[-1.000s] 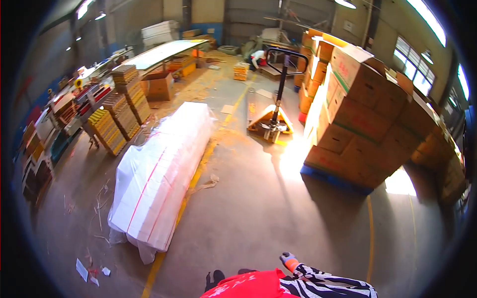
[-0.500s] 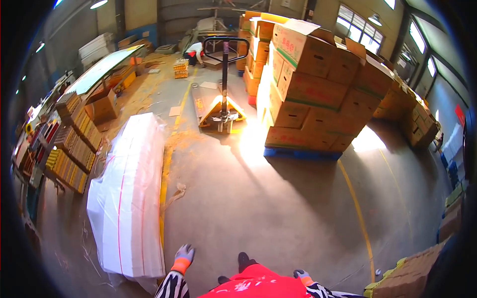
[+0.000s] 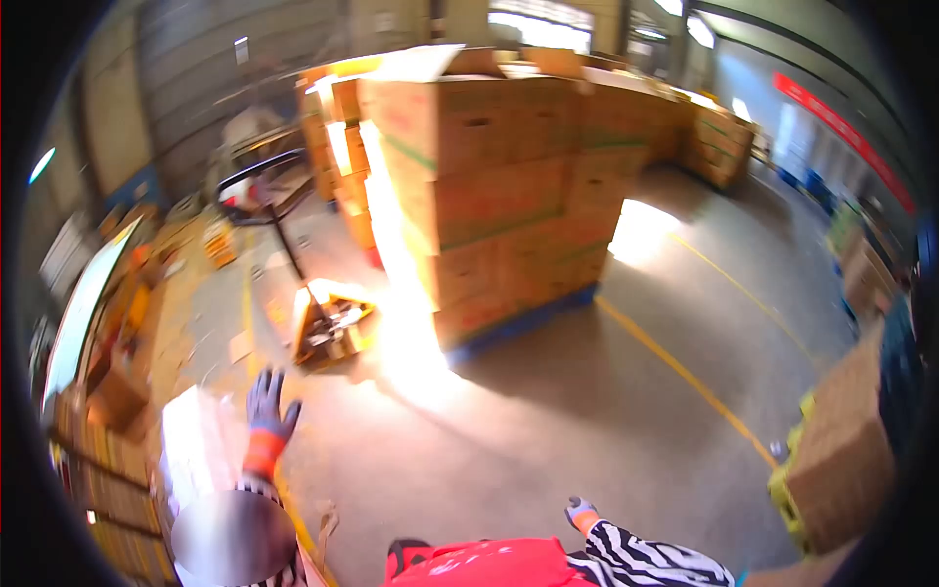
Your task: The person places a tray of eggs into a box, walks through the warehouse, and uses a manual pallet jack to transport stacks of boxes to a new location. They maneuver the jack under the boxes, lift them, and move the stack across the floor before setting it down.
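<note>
My left hand [image 3: 271, 406], in a grey glove with an orange cuff, is raised with its fingers spread and nothing in it. It overlaps the edge of a long white plastic-wrapped bundle [image 3: 201, 440] on the floor. A blurred round patch hides part of the left forearm. Low in front of me on the right, my right hand [image 3: 581, 514] wears the same kind of glove; its small visible fingertips are slightly apart and hold nothing. A hand pallet truck [image 3: 333, 328] with a black handle stands ahead, left of a tall stack of cardboard boxes [image 3: 504, 196] on a blue pallet [image 3: 523, 325].
Strong sunlight falls on the floor beside the stack. More boxes [image 3: 719, 147] stand behind it. At right is a large carton [image 3: 841, 440] with yellow-green edging. A long pale-topped table [image 3: 88, 308] and stacked brown trays [image 3: 108, 489] line the left. Yellow lines [image 3: 685, 377] mark the floor.
My view has swung right and closer to the box stack, so the pallet truck and white bundle sit farther left. My left hand has risen and spread its fingers.
</note>
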Tool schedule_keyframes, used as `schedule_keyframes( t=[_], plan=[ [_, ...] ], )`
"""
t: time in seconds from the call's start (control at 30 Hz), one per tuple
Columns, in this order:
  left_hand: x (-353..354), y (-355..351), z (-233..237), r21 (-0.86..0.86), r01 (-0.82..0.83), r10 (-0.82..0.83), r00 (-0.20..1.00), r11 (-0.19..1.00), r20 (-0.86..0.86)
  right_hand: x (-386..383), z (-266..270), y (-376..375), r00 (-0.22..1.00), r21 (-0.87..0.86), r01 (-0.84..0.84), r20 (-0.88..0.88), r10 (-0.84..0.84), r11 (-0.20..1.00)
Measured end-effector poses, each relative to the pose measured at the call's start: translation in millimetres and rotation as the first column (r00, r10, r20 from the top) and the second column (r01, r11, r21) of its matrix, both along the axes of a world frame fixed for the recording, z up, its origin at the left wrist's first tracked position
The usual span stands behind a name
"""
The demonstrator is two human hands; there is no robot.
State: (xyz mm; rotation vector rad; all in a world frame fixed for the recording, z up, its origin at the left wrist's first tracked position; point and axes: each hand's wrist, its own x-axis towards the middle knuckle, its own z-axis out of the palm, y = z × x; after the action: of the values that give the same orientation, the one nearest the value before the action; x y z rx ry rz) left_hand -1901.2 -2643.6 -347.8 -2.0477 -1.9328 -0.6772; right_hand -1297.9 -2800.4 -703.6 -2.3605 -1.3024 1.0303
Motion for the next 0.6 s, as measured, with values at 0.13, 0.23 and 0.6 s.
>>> schedule_keyframes(
  t=[0.13,0.23,0.6],
  plan=[
    [-94.9,123.0,66.8,0.130,-0.099,0.089,0.993,0.987,0.080,-109.7,50.8,162.9,0.911,0.203,-0.013,-0.402,0.095,0.979],
    [-167.4,238.9,116.6,0.238,-0.239,0.245,0.970,0.941,0.005,-186.3,60.6,242.0,0.764,0.201,0.041,-0.638,0.099,0.979],
    [-342.2,560.4,185.3,0.327,-0.241,0.304,0.939,0.914,-0.158,-170.1,-101.5,148.1,0.940,-0.126,-0.016,-0.340,-0.028,0.992]
  ],
)
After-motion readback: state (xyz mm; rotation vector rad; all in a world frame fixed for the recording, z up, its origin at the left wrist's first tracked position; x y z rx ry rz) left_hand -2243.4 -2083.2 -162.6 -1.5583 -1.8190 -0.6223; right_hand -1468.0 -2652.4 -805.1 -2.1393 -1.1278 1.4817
